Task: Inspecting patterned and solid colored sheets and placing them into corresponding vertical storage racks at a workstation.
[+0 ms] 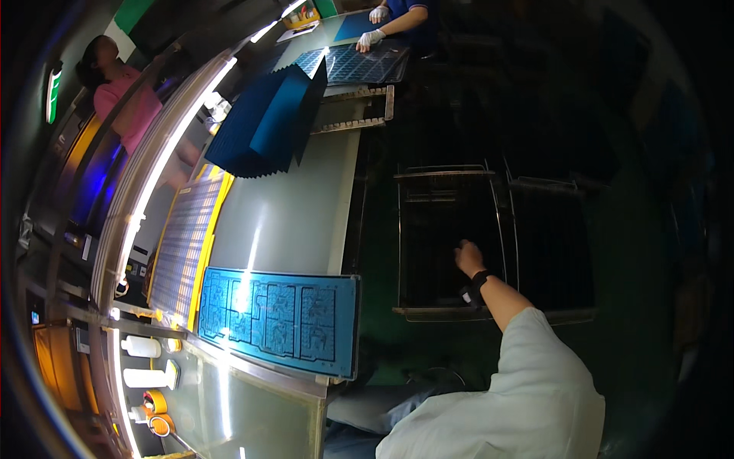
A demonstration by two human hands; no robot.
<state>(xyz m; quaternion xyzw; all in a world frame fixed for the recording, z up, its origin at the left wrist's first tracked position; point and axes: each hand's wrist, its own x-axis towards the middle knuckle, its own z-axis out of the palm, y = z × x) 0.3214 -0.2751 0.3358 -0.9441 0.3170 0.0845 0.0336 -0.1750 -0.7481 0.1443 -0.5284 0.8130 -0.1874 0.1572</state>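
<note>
My right hand (469, 258) reaches out over a dark wire-framed rack (447, 174), a dark band on its wrist. Its fingers are curled together, and whatever they may hold is lost in the dark. My left hand is out of view. On the bench to the left lies a blue panel (279, 320) with dark circuit-like patterns, close to the bench's edge and away from my hand.
Further up the bench (287, 214) stands a blue pleated stack (264, 122). Beside it is a metal frame (390, 103). A co-worker's gloved hands (371, 40) rest at a patterned sheet (355, 65). Bottles (141, 346) and tape rolls (155, 402) line the lower left.
</note>
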